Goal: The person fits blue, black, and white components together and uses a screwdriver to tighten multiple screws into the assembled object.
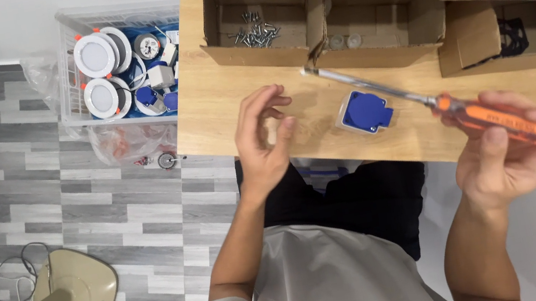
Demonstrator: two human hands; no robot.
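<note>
Your right hand (511, 153) grips an orange-handled screwdriver (419, 100), its tip blurred near the cardboard box (324, 10); your left hand (262, 137) hovers loosely curled, empty. Between them on the table (217, 108) sits a blue socket (365, 112).

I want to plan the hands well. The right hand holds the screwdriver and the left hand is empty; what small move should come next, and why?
Probably the left hand should grasp the blue socket: it lies loose on the wooden table, while the right hand holds the orange-handled screwdriver above it.
</note>
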